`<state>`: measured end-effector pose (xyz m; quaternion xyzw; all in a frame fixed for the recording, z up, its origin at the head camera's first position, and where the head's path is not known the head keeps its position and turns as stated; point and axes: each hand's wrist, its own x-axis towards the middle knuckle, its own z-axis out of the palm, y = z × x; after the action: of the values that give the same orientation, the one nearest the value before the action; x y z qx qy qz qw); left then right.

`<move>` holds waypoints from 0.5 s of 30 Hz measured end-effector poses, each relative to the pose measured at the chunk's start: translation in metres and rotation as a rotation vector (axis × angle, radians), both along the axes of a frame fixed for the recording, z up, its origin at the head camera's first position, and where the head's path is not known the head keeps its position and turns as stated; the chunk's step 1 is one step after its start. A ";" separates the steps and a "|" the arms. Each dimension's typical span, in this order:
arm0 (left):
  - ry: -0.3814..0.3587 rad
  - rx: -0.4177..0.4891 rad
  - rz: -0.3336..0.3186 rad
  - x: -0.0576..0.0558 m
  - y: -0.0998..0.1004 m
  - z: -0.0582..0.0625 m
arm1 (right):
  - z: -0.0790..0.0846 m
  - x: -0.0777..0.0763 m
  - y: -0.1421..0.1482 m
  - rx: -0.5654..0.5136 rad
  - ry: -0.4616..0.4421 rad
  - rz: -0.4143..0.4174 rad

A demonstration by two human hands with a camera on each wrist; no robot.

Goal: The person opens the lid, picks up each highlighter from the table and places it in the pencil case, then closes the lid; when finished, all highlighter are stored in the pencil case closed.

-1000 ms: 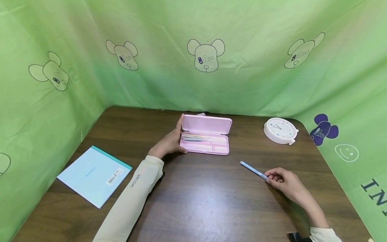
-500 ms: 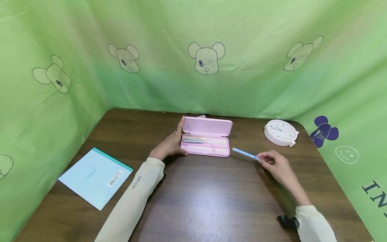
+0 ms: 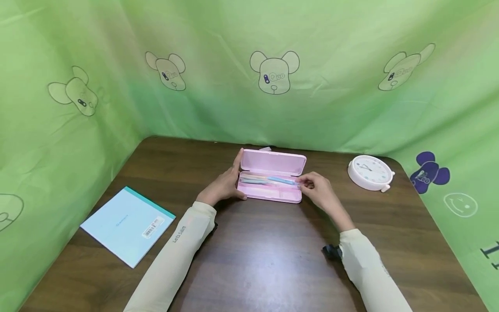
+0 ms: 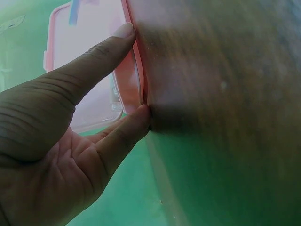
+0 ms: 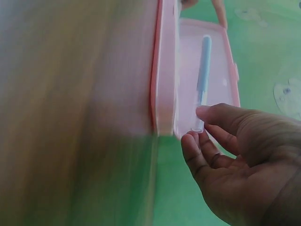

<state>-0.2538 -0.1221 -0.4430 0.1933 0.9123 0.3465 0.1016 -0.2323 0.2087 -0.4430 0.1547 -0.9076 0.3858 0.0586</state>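
Observation:
A pink pencil case point(image 3: 269, 193) lies with its lid point(image 3: 273, 162) raised toward the back; several slim pens point(image 3: 253, 179) rest in its long compartment. My left hand point(image 3: 223, 185) holds the left end of the case, thumb at the front edge, a finger up beside the lid. In the left wrist view, thumb and fingertip span the case's end point(image 4: 129, 87). My right hand point(image 3: 317, 189) pinches one end of a light blue pen point(image 5: 204, 63) between thumb and fingers. That pen sits over the right part of the long compartment, roughly parallel to it.
A light blue notebook point(image 3: 126, 227) with a teal spine and a barcode label lies at the left of the wooden table point(image 3: 249, 260). A white round clock point(image 3: 370, 172) lies at the back right. Green printed cloth point(image 3: 218, 108) hangs behind and around the table.
My right hand has carried the blue pen from the right of the table leftward and back, over the pencil case. My left hand has stayed at the case's left end.

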 end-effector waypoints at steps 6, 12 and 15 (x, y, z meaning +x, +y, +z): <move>0.002 0.005 -0.008 -0.003 0.001 0.000 | -0.001 -0.017 -0.029 -0.032 -0.014 0.038; -0.010 0.003 0.006 0.004 0.004 0.008 | -0.001 -0.026 -0.053 -0.056 -0.063 0.068; -0.019 0.005 0.014 0.005 0.004 0.009 | -0.003 -0.030 -0.059 -0.059 -0.063 0.078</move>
<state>-0.2492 -0.1186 -0.4341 0.1840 0.9116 0.3515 0.1075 -0.2626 0.1500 -0.4456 0.1762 -0.8905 0.4190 0.0196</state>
